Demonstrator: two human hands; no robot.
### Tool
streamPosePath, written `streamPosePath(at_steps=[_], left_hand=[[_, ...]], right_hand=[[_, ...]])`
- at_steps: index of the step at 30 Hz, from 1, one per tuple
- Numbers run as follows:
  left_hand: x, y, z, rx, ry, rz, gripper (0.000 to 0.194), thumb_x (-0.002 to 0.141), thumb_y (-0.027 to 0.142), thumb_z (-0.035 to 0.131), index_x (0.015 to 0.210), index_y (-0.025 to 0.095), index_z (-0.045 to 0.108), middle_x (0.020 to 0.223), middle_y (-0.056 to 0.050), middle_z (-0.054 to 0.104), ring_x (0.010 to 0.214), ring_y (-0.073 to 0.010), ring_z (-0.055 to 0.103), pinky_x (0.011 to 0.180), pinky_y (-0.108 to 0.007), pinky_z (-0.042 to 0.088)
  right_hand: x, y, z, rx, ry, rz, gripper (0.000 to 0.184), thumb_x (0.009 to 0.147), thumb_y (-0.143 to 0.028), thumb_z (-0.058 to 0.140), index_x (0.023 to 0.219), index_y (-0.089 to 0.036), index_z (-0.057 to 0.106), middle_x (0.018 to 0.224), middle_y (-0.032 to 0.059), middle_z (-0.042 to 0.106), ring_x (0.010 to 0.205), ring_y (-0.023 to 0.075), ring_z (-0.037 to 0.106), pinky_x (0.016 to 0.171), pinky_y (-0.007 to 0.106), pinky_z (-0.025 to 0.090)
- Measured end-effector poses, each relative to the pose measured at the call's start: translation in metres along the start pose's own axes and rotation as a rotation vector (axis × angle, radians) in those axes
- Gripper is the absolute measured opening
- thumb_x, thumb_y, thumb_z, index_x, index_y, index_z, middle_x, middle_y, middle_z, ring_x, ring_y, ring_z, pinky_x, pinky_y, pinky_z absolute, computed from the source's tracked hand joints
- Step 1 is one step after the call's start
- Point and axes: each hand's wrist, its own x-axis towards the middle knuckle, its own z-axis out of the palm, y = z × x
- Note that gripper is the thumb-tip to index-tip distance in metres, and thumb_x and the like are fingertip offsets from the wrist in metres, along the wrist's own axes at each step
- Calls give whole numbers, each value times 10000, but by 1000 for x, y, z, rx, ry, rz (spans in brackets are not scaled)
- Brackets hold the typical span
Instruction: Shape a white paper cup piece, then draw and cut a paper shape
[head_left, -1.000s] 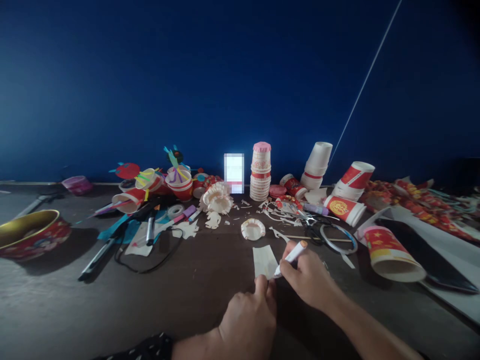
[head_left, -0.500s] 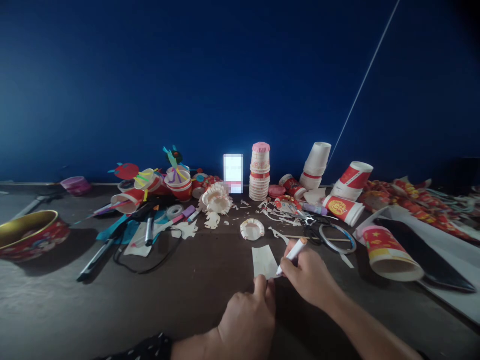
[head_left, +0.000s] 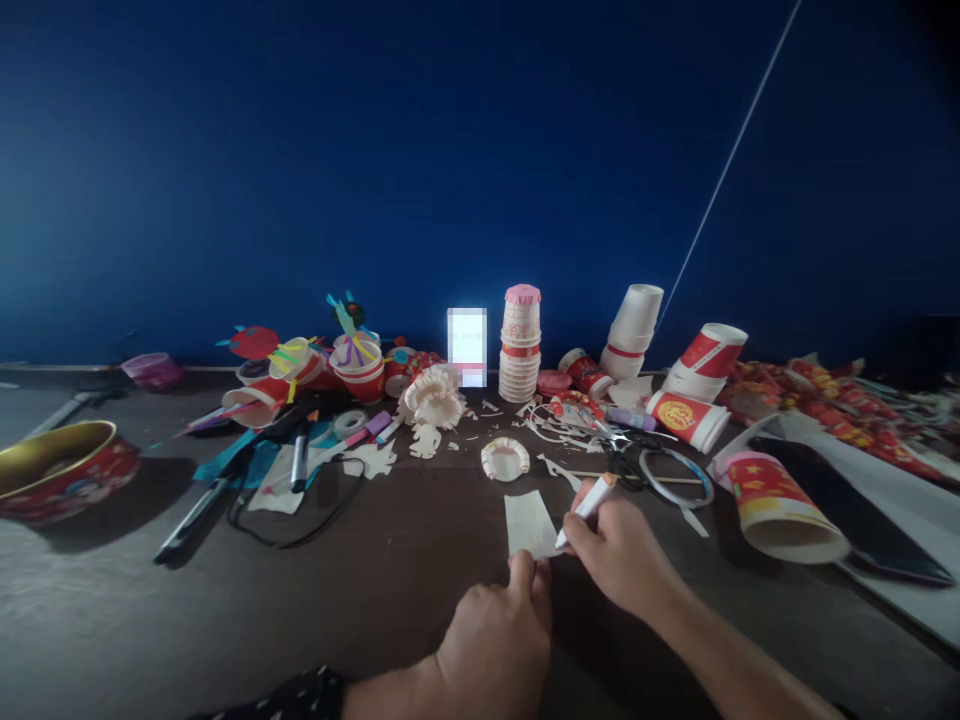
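Note:
A small pale piece of paper (head_left: pixel 529 522) lies on the dark table in front of me. My left hand (head_left: pixel 499 625) is closed at its lower edge, thumb and fingertips pressed together on the paper. In my right hand (head_left: pixel 619 555) is a white marker (head_left: pixel 592 505) with an orange end, gripped like a pen. Its tip meets the paper's right edge, close to my left fingertips. Just beyond the paper sits a shallow white paper ring-shaped piece (head_left: pixel 505 460) with a rolled rim.
Behind stand a tall stack of paper cups (head_left: pixel 520 345) and a white cup stack (head_left: pixel 632 330). Scissors (head_left: pixel 622 450) and a tape roll (head_left: pixel 679 478) lie to the right, near a tipped red cup (head_left: pixel 784 510). Leftward are markers (head_left: pixel 191 520) and a red round tin (head_left: pixel 67 470).
The marker and my right hand have shifted very slightly to the right. My left hand stays in place on the paper.

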Motion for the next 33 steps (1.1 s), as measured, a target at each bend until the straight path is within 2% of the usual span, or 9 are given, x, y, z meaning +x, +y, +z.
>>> streamPosePath(at_steps=[9, 18, 26, 33], left_hand=[[2, 1, 10, -19, 51, -37, 375, 871, 153, 352, 1237, 157, 435, 989, -143, 536, 538, -162, 612, 443, -274, 507], [1, -1, 10, -46, 109, -20, 351, 846, 152, 407, 1190, 126, 467, 941, -129, 527, 500, -114, 572, 420, -206, 439], [3, 0, 3, -42, -5, -30, 379, 868, 146, 352, 1239, 148, 426, 997, -150, 530, 539, -158, 610, 445, -261, 488], [1, -1, 2, -56, 41, -3, 363, 848, 138, 393, 1203, 119, 465, 957, -149, 543, 508, -147, 602, 426, -240, 484]], right_hand=[[0, 1, 0, 49, 15, 17, 210, 748, -251, 417, 597, -180, 546, 496, 20, 603, 468, 137, 545, 475, 224, 345], [0, 4, 2, 46, 5, -3, 218, 766, -275, 404, 615, -187, 534, 496, 11, 597, 475, 139, 557, 485, 224, 350], [0, 1, 1, 6, -18, 0, 214, 773, -289, 391, 609, -197, 493, 497, 7, 596, 474, 135, 548, 491, 230, 338], [0, -1, 1, -3, -21, -27, 223, 781, -297, 386, 594, -204, 467, 492, -3, 575, 466, 132, 535, 486, 229, 331]])
